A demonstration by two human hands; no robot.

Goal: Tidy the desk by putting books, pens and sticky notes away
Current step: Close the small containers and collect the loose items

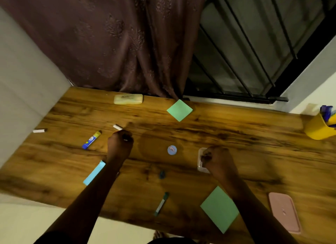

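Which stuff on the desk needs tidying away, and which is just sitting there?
To tidy: far green sticky note, near green sticky note, blue sticky note, green pen, yellow pen cup.

Just lying about: glue stick, soap bar, pink lid, round blue thing.

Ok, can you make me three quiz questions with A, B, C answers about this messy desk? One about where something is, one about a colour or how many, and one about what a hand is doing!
1. Where is the yellow pen cup?
A. far right of the desk
B. left, by the wall
C. on the floor

2. How many green sticky notes lie on the desk?
A. one
B. two
C. four

3. What is the left hand doing?
A. lying flat and open
B. closed around a white pen
C. holding the cup

Answers:
1. A, the cup stands at the desk's right edge.
2. B, one near the curtain, one near the front.
3. B, its fingers curl around the white pen.
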